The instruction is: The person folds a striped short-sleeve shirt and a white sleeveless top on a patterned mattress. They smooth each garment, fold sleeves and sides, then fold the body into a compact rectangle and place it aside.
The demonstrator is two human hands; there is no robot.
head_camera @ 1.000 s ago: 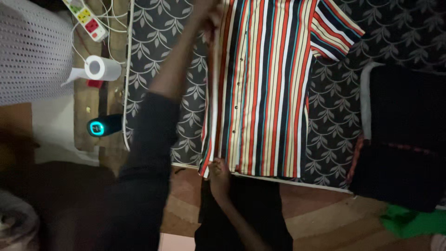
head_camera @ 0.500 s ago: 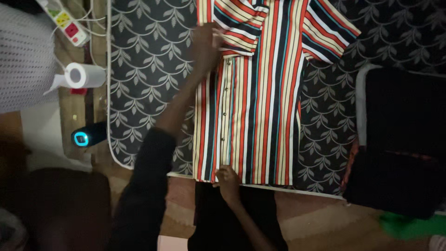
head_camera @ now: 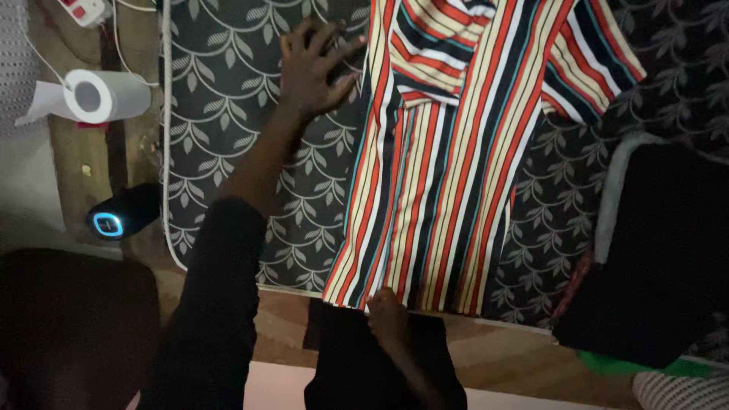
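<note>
One striped shirt (head_camera: 448,175) was laid flat on the leaf-patterned mattress (head_camera: 228,114), its hem at the near edge and collar at the far end. Against half a second earlier, the left side had been folded in over the front, so the left sleeve now lay across the chest; the fold on that side was judged done, the right sleeve being spread out yet. The left hand (head_camera: 315,64) had been taken off the shirt and was spread wide, fingers splayed, flat on the mattress just beside the folded edge, holding nothing. The right hand (head_camera: 389,315) was kept at the hem, fingers curled on the cloth; whether it was pinched or only pressed could not be told. Counted: one shirt, two hands, one paper roll (head_camera: 102,95) and one small dark speaker (head_camera: 121,216) with a lit blue ring, both on the wood left of the mattress, one dark cloth pile (head_camera: 661,250) at right.
</note>
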